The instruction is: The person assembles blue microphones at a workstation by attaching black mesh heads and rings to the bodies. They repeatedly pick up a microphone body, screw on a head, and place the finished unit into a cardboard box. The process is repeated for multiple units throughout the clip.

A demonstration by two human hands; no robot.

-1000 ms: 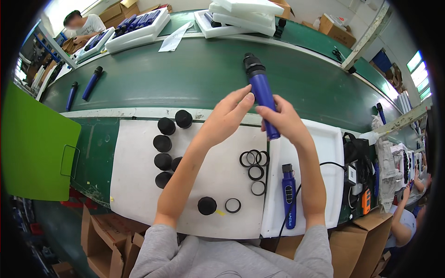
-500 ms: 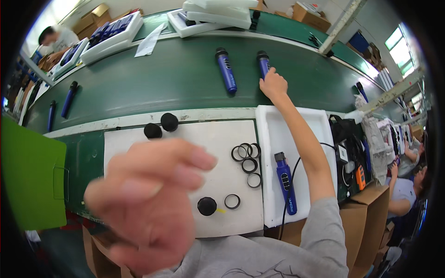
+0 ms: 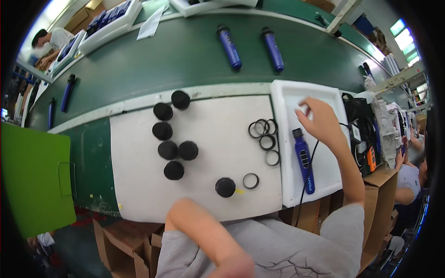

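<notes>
My right hand (image 3: 322, 120) hovers over the white foam tray (image 3: 289, 185), holding nothing, its thumb and fingers apart. Just below its fingertips, a blue handheld microphone body (image 3: 303, 160) with a black end lies in the tray. My left forearm (image 3: 204, 227) bends back toward my body at the lower edge, where the left hand's fingers do not show. On the pale mat (image 3: 218, 125) are several round black caps (image 3: 174, 170). One more black cap (image 3: 225, 187) sits nearer me, beside a single black ring (image 3: 251, 181). Several other black rings (image 3: 267, 142) cluster along the tray's left side.
Two blue microphones (image 3: 272, 48) lie on the green belt (image 3: 176, 55) beyond the mat, and two more (image 3: 68, 92) at far left. A green panel (image 3: 34, 176) stands at left. A black cable (image 3: 315, 150) crosses the tray. Cardboard boxes (image 3: 125, 238) flank me; a person (image 3: 58, 41) sits far left.
My right hand has let go of the microphone on the belt and drawn back over the tray. My left hand has dropped from above the mat to the lower edge, uncovering more caps.
</notes>
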